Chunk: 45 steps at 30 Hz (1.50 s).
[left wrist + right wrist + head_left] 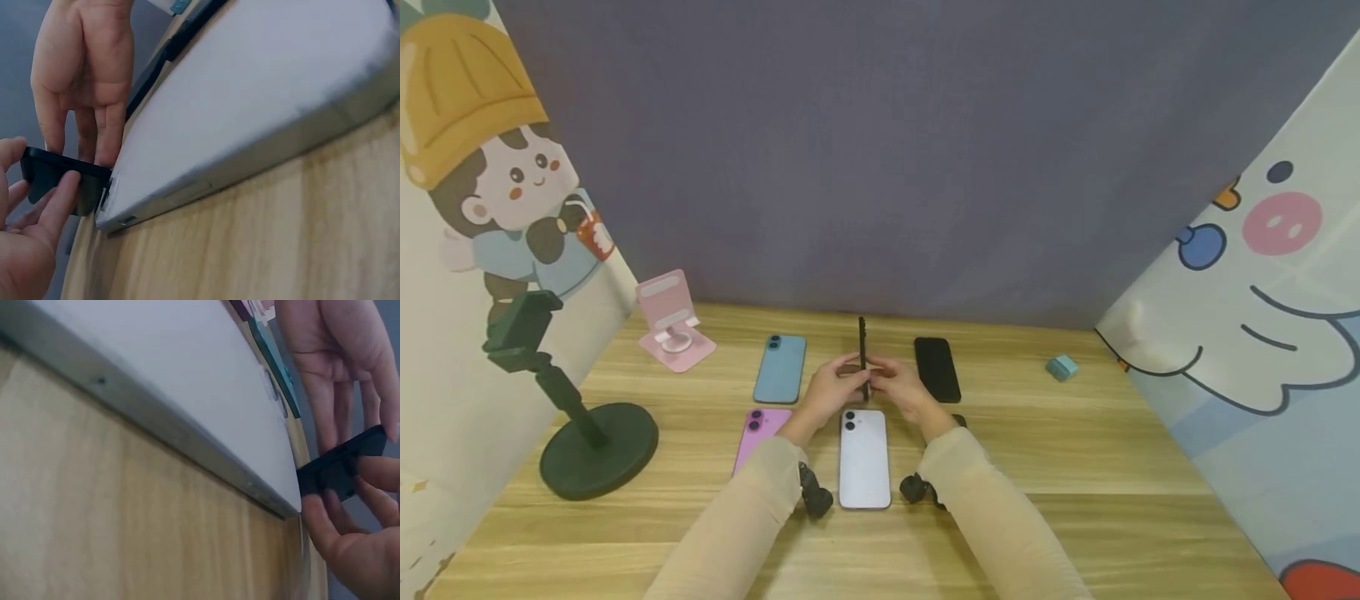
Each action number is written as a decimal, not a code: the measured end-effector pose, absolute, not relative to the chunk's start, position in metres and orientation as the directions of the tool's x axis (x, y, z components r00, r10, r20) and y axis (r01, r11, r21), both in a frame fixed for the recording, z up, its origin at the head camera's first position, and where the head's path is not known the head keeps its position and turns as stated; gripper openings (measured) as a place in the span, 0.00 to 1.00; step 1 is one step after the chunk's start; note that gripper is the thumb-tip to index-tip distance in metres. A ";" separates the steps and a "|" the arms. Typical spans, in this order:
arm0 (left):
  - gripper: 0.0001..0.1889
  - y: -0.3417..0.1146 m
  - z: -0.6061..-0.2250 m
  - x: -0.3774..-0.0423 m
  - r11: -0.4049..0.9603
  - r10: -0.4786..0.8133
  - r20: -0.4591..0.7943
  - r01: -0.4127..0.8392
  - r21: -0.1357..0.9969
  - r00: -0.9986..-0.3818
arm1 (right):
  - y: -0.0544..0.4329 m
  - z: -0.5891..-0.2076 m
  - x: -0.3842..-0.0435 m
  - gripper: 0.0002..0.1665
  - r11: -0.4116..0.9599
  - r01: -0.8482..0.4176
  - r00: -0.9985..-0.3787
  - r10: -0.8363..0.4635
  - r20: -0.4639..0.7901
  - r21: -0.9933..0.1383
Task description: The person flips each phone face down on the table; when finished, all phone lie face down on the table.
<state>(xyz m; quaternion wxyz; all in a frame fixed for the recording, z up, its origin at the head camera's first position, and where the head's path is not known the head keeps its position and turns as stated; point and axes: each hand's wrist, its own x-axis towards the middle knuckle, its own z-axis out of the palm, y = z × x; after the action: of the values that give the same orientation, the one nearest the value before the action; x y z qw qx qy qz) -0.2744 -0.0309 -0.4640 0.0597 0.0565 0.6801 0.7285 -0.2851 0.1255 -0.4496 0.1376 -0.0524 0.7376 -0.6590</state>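
Both grips (830, 392) (898, 386) on phone (862, 343), lengthwise away

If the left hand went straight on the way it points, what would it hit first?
The upright phone, which the left hand touches; beyond that, probably the right hand, though depth is hard to judge.

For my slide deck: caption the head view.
Two hands hold a dark phone edge-on beyond a white phone.

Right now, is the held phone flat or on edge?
On edge; the dark phone shows its thin side between left hand and right hand.
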 end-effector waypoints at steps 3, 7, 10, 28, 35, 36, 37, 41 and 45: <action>0.28 -0.033 -0.459 -0.271 -0.034 0.135 0.014 0.009 0.999 -0.991 | 0.125 -0.453 -0.286 0.25 0.168 0.095 -0.958 -0.253 -0.136 -0.981; 0.27 -0.036 -0.457 -0.272 0.086 0.090 0.035 0.043 0.995 -0.995 | 0.125 -0.455 -0.289 0.25 0.258 0.087 -0.964 -0.221 -0.147 -0.962; 0.25 -0.039 -0.463 -0.278 0.219 0.068 0.053 0.067 0.973 -0.996 | 0.124 -0.457 -0.292 0.25 0.350 0.075 -0.972 -0.185 -0.147 -0.934; 0.22 -0.049 -0.469 -0.281 0.647 0.085 0.093 0.126 0.752 -0.992 | 0.112 -0.459 -0.293 0.30 0.664 0.013 -0.982 -0.131 -0.134 -0.747; 0.23 -0.049 -0.467 -0.280 0.668 0.087 0.064 0.106 0.736 -0.994 | 0.112 -0.457 -0.292 0.31 0.662 0.016 -0.985 -0.120 -0.127 -0.749; 0.23 -0.049 -0.467 -0.280 0.666 0.087 0.062 0.104 0.738 -0.994 | 0.112 -0.457 -0.292 0.31 0.663 0.014 -0.985 -0.119 -0.124 -0.748; 0.24 -0.049 -0.468 -0.280 0.664 0.087 0.061 0.103 0.741 -0.994 | 0.112 -0.456 -0.292 0.31 0.667 0.013 -0.985 -0.119 -0.124 -0.745; 0.24 -0.050 -0.469 -0.281 0.654 0.096 0.061 0.109 0.748 -0.994 | 0.112 -0.456 -0.293 0.31 0.679 0.010 -0.985 -0.120 -0.124 -0.734; 0.25 -0.050 -0.470 -0.282 0.647 0.104 0.065 0.117 0.753 -0.992 | 0.112 -0.457 -0.292 0.32 0.667 0.014 -0.984 -0.124 -0.129 -0.745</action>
<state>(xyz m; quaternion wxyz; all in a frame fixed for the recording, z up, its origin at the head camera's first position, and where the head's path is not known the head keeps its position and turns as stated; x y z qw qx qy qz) -0.2819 -0.0500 -0.4702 -0.0077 0.0608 0.9075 0.4156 -0.2919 0.1119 -0.4569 0.0843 -0.0303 0.9090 -0.4070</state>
